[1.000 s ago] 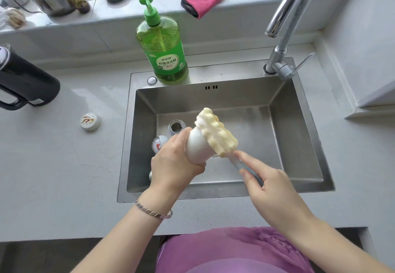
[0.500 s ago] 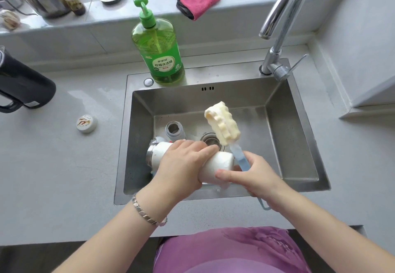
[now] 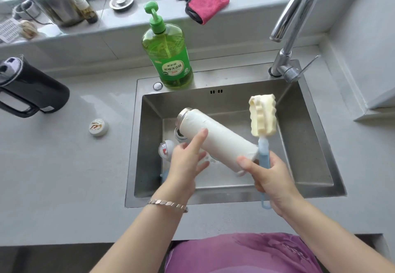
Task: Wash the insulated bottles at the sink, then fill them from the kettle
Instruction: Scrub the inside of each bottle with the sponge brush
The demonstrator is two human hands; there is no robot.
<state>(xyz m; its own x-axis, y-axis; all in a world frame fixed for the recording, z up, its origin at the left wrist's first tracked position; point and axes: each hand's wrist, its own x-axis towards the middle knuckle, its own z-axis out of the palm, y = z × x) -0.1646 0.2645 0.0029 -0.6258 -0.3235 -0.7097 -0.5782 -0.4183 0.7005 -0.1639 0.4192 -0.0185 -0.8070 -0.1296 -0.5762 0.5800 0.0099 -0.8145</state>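
Note:
A white insulated bottle [image 3: 215, 138] hangs tilted over the steel sink [image 3: 316, 144], its metal mouth up and to the left. My right hand [image 3: 271, 178] grips the bottle's base together with the blue handle of a yellow sponge brush [image 3: 263, 115], whose head points up. My left hand [image 3: 188, 159] is open, its straight fingers touching the bottle's side. More bottle parts lie in the sink behind my left hand: a metal-mouthed piece [image 3: 179, 132] and a white and red piece [image 3: 166, 148]. The black kettle [image 3: 27, 89] stands on the counter at the far left.
A green dish-soap pump bottle [image 3: 168, 59] stands on the sink's back rim. The faucet [image 3: 297, 16] arches over the right corner. A small white lid [image 3: 98, 127] lies on the counter left of the sink. On the sill are a pink cloth [image 3: 205, 2], a metal pot [image 3: 57, 5] and a drain plug [image 3: 121, 1].
My left hand let go of the bottle and opened, now only touching its side. My right hand took the bottle's base and raised it, mouth swinging up to the left.

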